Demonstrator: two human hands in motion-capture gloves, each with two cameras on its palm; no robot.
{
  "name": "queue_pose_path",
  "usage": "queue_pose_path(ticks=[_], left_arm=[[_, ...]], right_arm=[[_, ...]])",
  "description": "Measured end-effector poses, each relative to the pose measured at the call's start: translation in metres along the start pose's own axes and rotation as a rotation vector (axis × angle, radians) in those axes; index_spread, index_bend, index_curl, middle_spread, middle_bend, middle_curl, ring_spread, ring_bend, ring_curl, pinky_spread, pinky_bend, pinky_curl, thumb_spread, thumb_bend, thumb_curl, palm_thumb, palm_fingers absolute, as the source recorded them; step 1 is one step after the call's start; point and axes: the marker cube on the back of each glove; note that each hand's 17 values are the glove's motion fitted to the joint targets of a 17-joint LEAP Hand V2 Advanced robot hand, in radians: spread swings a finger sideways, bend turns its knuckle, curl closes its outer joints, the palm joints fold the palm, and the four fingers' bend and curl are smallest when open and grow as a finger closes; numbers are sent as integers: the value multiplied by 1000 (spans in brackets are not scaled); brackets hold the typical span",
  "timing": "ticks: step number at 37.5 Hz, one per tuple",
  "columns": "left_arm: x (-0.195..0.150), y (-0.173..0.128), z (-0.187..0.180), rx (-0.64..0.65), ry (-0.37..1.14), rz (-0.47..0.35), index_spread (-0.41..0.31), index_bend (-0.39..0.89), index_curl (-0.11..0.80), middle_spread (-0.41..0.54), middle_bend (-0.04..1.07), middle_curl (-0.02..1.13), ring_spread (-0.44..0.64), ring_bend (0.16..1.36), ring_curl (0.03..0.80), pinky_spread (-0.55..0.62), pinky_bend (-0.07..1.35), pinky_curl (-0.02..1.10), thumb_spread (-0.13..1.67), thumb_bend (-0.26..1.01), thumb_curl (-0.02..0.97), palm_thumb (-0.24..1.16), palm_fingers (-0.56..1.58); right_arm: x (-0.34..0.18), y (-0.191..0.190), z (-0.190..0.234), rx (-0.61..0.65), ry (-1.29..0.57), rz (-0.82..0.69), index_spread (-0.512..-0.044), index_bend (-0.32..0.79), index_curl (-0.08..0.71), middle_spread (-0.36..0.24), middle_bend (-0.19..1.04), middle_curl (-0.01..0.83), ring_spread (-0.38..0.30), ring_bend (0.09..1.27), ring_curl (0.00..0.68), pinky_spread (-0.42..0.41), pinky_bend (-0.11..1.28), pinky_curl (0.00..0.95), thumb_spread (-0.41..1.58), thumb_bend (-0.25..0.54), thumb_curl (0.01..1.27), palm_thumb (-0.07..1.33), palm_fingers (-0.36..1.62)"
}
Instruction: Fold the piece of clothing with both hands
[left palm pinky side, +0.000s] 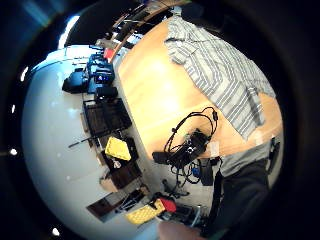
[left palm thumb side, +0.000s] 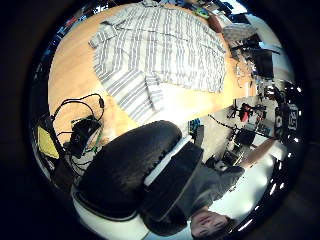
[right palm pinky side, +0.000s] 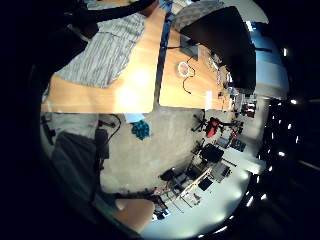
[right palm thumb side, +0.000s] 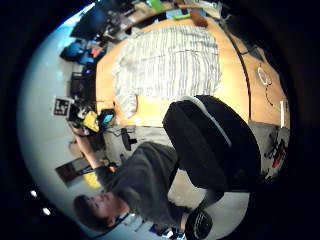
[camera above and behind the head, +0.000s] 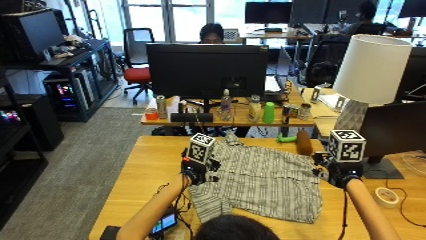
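Note:
A grey-and-white striped short-sleeved shirt (camera above and behind the head: 266, 182) lies spread flat on the wooden table (camera above and behind the head: 153, 160). My left hand (camera above and behind the head: 195, 172) hovers above the shirt's left sleeve edge and holds nothing. At the shirt's right edge my right hand (camera above and behind the head: 343, 176) is also raised and empty. Both palm cameras look down on the shirt (left palm thumb side: 165, 50) (right palm thumb side: 170, 65) from some height. No cloth lies between the fingers. The little-finger views catch the shirt (left palm pinky side: 220, 70) (right palm pinky side: 107, 50) at the table's side.
A black device with looped cables (camera above and behind the head: 163, 225) sits at the table's front left. A tape roll (camera above and behind the head: 385, 196) lies at the right. A brown object (camera above and behind the head: 303, 142) and a green one (camera above and behind the head: 285, 139) lie behind the shirt. A dark monitor (camera above and behind the head: 393, 132) stands at the right.

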Motion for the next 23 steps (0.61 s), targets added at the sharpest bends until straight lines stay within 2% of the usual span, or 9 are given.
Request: queue_pose_path(ticks=[2,9,14,18,21,23], left_arm=[[3,-4,6,-8,-6,3,-28,60,53,233,167,91,328,613,196,338,611,236,743,-38,82,-33,59],[14,-32,41,-42,10,45,-29,69,56,283,185,127,378,685,224,384,697,278,812,-30,128,-14,-23],[31,-52,90,-144,20,93,-27,72,59,307,181,146,395,716,237,397,737,298,833,-15,164,25,-54],[39,-63,131,-198,-1,95,-15,59,56,352,159,148,416,736,245,407,787,316,829,-21,189,44,-93],[42,-60,146,-232,-11,89,-4,58,52,377,148,145,429,747,249,408,821,327,818,-30,202,35,-117],[46,-39,143,-282,-13,77,4,46,46,389,143,142,438,755,251,410,851,338,816,-31,211,34,-132]], right_arm=[[6,-10,8,2,-17,11,-291,135,164,-33,199,183,-30,471,236,82,488,242,1013,212,76,346,568],[6,-9,15,-27,-19,16,-313,131,191,-34,196,231,-32,470,264,89,486,269,1165,188,92,347,556],[6,-15,28,-53,-23,4,-315,129,205,-34,190,256,-33,470,280,91,489,286,1226,171,103,352,550],[9,-18,37,-79,-19,9,-317,130,214,-36,191,273,-34,468,291,92,487,296,1257,157,111,356,548],[10,-19,40,-87,-20,13,-317,129,219,-37,188,283,-34,467,298,93,487,302,1274,147,116,360,547],[12,-22,42,-85,-22,9,-318,129,222,-37,186,290,-34,467,303,93,487,307,1282,140,120,362,545]])
